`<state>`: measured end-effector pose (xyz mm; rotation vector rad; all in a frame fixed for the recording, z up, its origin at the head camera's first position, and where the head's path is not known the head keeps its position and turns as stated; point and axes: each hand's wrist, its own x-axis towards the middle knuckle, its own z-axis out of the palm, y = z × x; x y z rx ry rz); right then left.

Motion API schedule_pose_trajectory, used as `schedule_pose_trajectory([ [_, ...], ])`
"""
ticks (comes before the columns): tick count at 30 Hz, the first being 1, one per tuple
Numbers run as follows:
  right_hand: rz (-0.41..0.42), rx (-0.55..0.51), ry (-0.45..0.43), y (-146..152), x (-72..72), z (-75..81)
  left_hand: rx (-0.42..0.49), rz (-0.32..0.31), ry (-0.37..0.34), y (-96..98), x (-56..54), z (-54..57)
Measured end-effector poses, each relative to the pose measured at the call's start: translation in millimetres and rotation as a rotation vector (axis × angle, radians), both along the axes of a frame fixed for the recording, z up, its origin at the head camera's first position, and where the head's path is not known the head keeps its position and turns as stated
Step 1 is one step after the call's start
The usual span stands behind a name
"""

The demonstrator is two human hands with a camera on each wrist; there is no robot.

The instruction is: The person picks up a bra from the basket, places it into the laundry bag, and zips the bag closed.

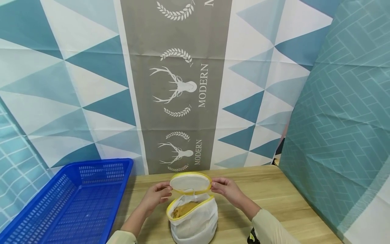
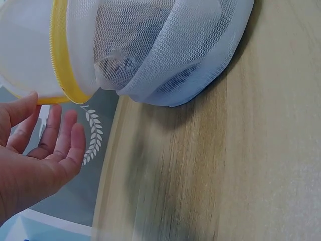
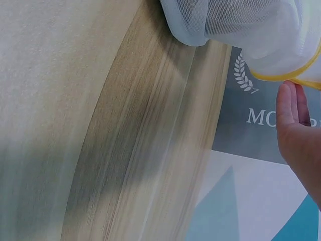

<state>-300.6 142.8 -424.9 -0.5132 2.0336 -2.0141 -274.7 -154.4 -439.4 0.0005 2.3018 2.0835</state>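
Note:
A white mesh laundry bag (image 1: 195,225) with yellow zipper trim stands on the wooden table, its round top unzipped. Mustard-brown fabric (image 1: 184,210) shows inside. The lid (image 1: 190,183) is raised at the back of the opening. My left hand (image 1: 155,196) pinches the lid's yellow rim at its left side, thumb against forefinger, the other fingers loosely bent, as the left wrist view shows. On the opposite side my right hand (image 1: 229,192) pinches the rim between thumb and fingers; its thumb is mostly hidden in the right wrist view.
A blue plastic basket (image 1: 120,200) with perforated sides stands at the left of the wooden table (image 1: 259,183). Behind the table hangs a patterned cloth (image 1: 179,118) with deer heads and triangles. A small black and yellow object (image 1: 252,237) lies by the right sleeve.

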Motion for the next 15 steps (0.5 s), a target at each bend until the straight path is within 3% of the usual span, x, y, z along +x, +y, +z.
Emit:
schedule_pose_trajectory([
  [7,-0.002,0.014,0.015,1.2,2.7,1.5,-0.006,-0.033,-0.015,-1.8,3.9,1.8],
  [15,0.036,0.016,0.031,3.2,5.1,-2.1,0.085,-0.153,-0.069,-7.5,8.1,-1.4],
])
